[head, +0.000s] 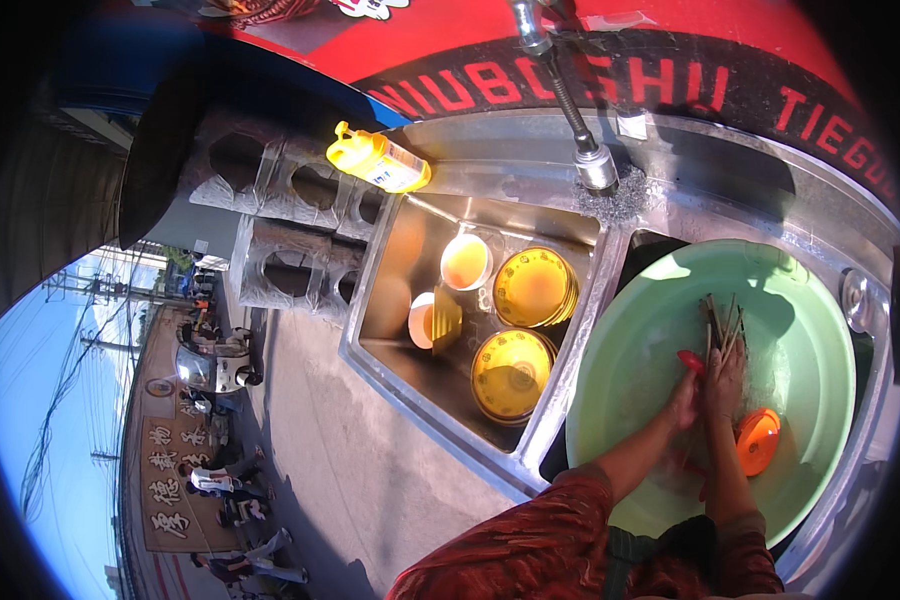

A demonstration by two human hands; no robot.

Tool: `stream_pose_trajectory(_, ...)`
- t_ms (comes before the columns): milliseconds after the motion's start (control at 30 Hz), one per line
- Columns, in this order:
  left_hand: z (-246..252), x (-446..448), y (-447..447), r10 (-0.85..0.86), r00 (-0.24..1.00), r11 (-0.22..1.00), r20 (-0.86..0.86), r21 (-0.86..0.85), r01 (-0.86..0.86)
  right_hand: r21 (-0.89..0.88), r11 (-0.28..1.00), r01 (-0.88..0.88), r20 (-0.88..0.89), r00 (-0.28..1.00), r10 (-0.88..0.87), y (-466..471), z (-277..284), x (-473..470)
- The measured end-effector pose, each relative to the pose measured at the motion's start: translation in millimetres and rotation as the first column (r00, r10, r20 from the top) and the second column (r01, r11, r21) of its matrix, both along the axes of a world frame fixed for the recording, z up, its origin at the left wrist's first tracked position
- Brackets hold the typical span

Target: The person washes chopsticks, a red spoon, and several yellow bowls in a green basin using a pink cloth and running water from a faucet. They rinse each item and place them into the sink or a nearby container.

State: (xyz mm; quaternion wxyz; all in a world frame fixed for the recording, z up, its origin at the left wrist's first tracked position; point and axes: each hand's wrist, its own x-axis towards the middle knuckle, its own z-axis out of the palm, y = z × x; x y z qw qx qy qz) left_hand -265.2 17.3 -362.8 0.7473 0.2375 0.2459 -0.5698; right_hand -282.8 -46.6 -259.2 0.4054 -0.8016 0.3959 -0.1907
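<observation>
Between my two palms lies a bundle of chopsticks [722,330], their ends fanning out beyond my fingers. My left hand [686,397] presses in from the left, with a red spoon [691,361] at its fingertips. On the other side, my right hand [724,379] is laid flat along the sticks. Both hands are inside a large pale green plastic basin [622,352] that holds water. An orange bowl [758,442] sits in the water beside my right wrist. Red pieces, perhaps spoons, show dimly under my forearms.
The basin sits in the right bay of a stainless steel sink [562,390]. Stacked yellow bowls [536,285] and white bowls [466,261] stand in the left bay. A yellow bottle [382,159] lies on the rim. A faucet [596,169] rises behind. People and vehicles are on the street.
</observation>
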Motion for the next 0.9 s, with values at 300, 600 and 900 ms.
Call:
stream_pose_trajectory(300, 42.3, 30.7, 0.2, -0.156, 0.984, 0.954, 0.087, -0.243, 0.173, 0.227, 0.973, -0.031, -0.005, 0.999, 0.033, 3.7, 10.5, -20.1)
stream_pose_trajectory(600, 20.6, 42.3, 24.4, -0.184, 0.981, 0.967, 0.053, -0.167, 0.191, -0.137, 0.981, -0.141, 0.097, 0.983, 0.155, -0.8, 10.0, -24.8)
stream_pose_trajectory(900, 47.3, 88.3, -7.9, -0.304, 0.949, 0.846, 0.085, -0.433, 0.310, 0.044, 0.993, 0.111, 0.064, 0.991, -0.114, -103.5, -31.9, -34.1)
